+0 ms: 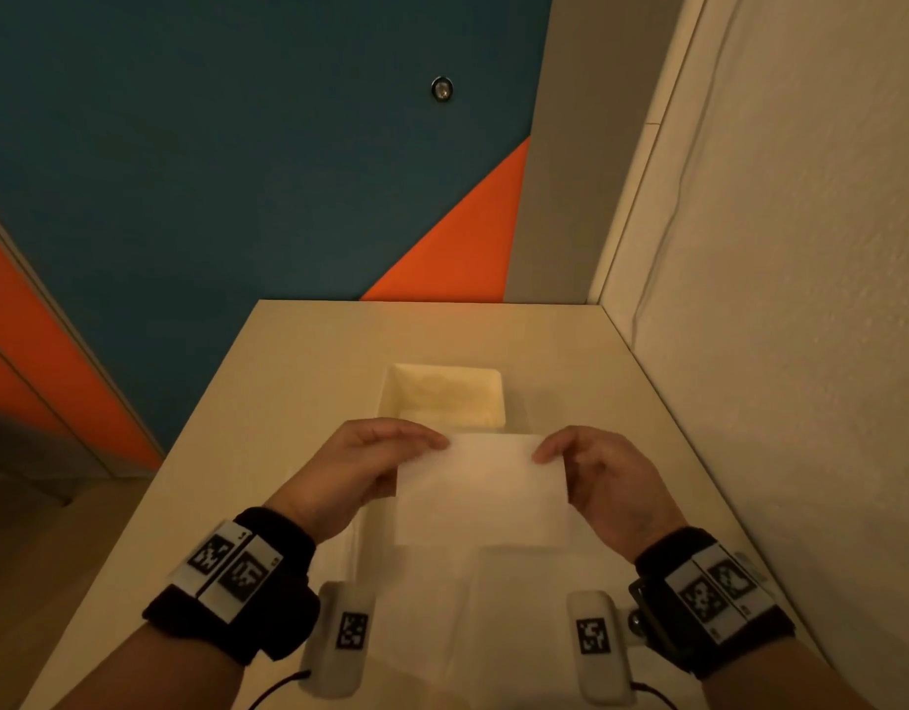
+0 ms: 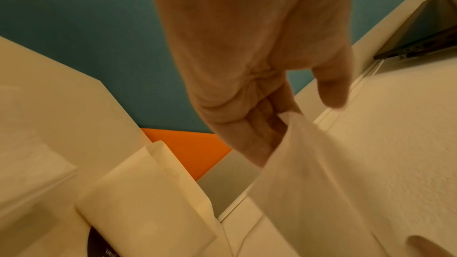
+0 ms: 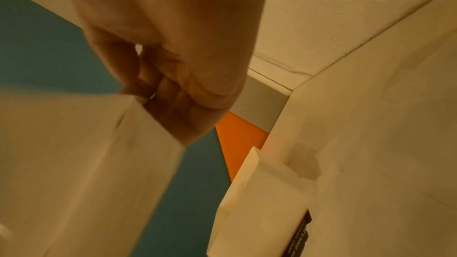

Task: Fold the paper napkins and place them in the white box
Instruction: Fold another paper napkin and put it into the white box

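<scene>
Both hands' fingers (image 1: 434,441) pinch a folded napkin (image 1: 480,489) before the white box (image 1: 444,397)

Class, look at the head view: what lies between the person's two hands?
In the head view, a white paper napkin spans the gap, its top corners pinched by the left hand and the right hand.

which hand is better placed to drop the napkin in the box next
Neither clearly: left hand and right hand each pinch a top corner of the napkin, level with each other, just short of the box. Probably both move it together.
</scene>
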